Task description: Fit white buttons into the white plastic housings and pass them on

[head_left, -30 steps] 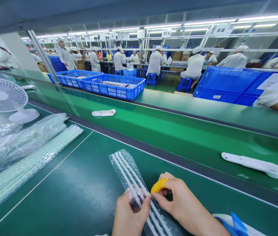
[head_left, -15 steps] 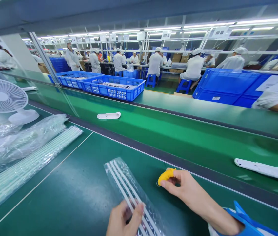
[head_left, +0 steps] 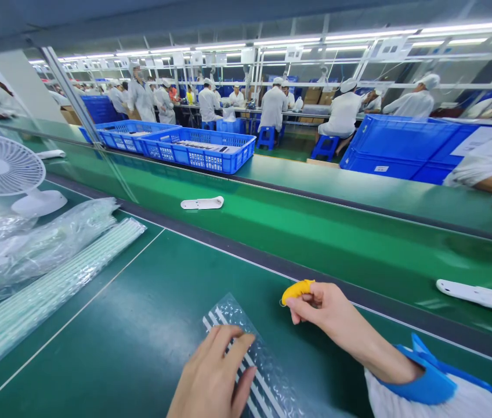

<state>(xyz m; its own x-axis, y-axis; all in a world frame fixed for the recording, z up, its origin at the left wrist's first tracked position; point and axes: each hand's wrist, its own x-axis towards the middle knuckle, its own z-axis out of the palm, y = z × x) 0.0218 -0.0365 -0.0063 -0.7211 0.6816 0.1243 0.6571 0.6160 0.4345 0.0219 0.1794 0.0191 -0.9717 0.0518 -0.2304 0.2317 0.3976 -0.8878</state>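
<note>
I am seeing my left hand (head_left: 211,377) lying flat, fingers spread and gripping nothing, pressing on a bubble-wrap sleeve (head_left: 254,360) that is holding several thin white strips (head_left: 228,337). The sleeve is lying on the dark green bench (head_left: 141,325), right at the near edge of the view. My right hand (head_left: 322,310) is hovering just beside the sleeve's far end, pinching a small yellow tool (head_left: 297,288) between thumb and fingers (what kind of tool it is, I cannot tell).

To the left, a long pack of white strips (head_left: 50,290) is lying beside crumpled clear bags (head_left: 32,244), with a white desk fan (head_left: 4,168) behind them. Beyond the bench, the lighter green conveyor belt (head_left: 337,244) is carrying two white plastic parts (head_left: 202,202), well apart. Blue crates (head_left: 202,152) are sitting along the far side.
</note>
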